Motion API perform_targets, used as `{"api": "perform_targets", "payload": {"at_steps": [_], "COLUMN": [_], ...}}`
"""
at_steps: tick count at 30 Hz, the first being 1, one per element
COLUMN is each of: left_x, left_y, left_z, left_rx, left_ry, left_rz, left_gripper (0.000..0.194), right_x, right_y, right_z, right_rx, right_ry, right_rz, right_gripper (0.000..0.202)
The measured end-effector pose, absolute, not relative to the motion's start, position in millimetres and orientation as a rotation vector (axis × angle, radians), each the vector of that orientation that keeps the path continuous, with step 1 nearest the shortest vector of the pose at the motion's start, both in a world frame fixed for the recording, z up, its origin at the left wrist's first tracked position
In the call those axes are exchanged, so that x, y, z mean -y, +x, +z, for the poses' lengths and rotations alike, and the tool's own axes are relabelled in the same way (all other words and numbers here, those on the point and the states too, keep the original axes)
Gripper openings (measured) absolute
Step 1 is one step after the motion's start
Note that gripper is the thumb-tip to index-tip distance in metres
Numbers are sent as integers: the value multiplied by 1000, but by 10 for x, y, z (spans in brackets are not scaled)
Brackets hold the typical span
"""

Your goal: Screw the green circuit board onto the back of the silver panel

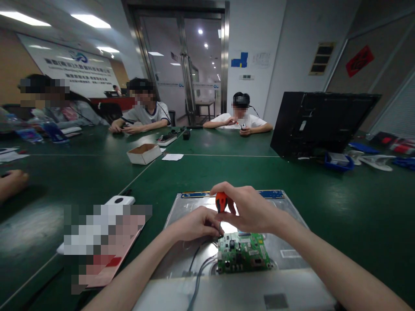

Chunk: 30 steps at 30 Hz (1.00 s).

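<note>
My right hand [246, 207] grips a screwdriver [221, 201] by its orange and black handle, holding it upright with the shaft pointing down. Its tip meets the upper left corner of a green circuit board [243, 252]. Close beside that corner is my left hand [201, 223], its fingers pinched together near the tip; what they hold, if anything, is hidden. The board lies on the silver metal back of a flat display panel [290, 235]. Grey cables [198, 280] run from the board's left side toward me. A blue strip board [272, 194] lines the panel's far edge.
Left of the panel lie a white device [112, 209] and a pink sheet [112, 263], partly blurred out. Farther off stand an open cardboard box [144, 154] and a black monitor [320, 125]. Several people sit around the green table [227, 168]; another person's hand [13, 183] rests at far left.
</note>
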<state>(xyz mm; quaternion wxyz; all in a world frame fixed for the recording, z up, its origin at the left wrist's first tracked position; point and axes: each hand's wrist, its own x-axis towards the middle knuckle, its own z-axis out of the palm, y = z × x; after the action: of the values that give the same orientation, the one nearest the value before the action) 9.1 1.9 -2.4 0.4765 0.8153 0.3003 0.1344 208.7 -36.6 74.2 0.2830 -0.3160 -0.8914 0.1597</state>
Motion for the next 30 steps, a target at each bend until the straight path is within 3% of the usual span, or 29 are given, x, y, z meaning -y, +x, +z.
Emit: {"api": "perform_targets", "payload": {"at_steps": [30], "left_x": [-18], "left_y": [107], "left_z": [15], "left_rx": [-784], "left_ry": [2002], "left_rz": [336], "left_gripper": [4], "right_x": [379], "right_y": [2097], "right_z": [771], "right_rx": [2464], "right_ry": [-915], "right_rz": [306], "right_gripper": [44]}}
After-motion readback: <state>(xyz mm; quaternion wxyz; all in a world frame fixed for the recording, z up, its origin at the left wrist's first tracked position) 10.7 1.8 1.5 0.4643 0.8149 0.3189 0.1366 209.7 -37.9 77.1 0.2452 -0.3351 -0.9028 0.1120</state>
